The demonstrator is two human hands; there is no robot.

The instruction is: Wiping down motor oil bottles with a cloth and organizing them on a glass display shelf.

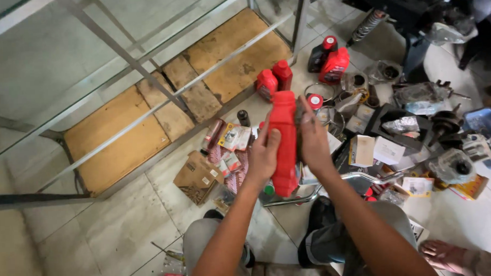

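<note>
Both forearms reach forward over the knees; left hand and right hand hold a tall red plastic bottle upright above the tiled floor, fingers wrapped on opposite sides. Judgement: keep the bottle vertical, with firm support low on the body, clear of the parts strewn beneath.

Soft, even daylight fills the room, bright enough to wash the pale floor tiles almost white at the right. Shadows are faint and short beneath the scattered parts. The glass panels at upper left carry a milky sheen. Straight metal bars bow near the edges from the wide lens. The red bottle stays sharp; far corners soften slightly.
</note>
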